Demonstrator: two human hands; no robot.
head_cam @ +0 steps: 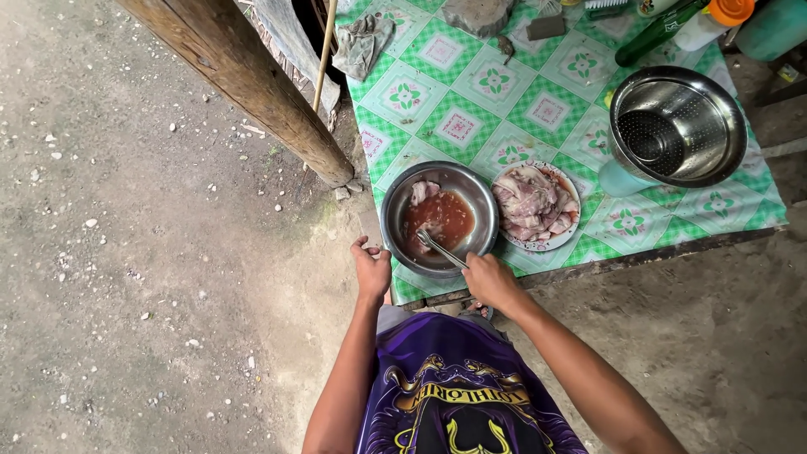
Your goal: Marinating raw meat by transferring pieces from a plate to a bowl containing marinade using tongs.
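left hand: curled on rim of steel bowl, steadying
right hand: closed on metal spoon, tip in red marinade
step: likely stirring
next: meat from plate probably needs careful transfer

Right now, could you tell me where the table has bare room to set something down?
Bare cloth lies between the grey rag, the metal bowl and the colander. It is crowded at the near edge, bowl against meat plate, and along the far edge by the green bottle.
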